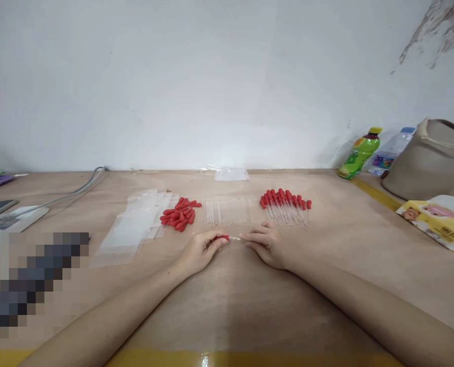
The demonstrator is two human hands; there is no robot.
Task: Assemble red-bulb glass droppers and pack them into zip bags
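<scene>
My left hand (203,251) pinches a red rubber bulb (222,237) between thumb and fingers. From the other side my right hand (265,245) grips a thin glass dropper tube (235,238), whose left end meets the bulb's mouth. How far the tube sits inside the bulb I cannot tell. Behind my hands lies a row of clear glass tubes (227,211). To its left is a heap of loose red bulbs (179,216). Right of the row, several droppers with red bulbs fitted (284,201) lie side by side, bulbs toward the wall.
Clear plastic bags (125,229) overlap left of the bulbs; another bag (232,175) lies by the wall. At right stand a green bottle (359,155), a clear bottle (393,153), a beige bag (429,163) and a yellow-white packet (438,221). A grey cable (83,189) crosses the left side.
</scene>
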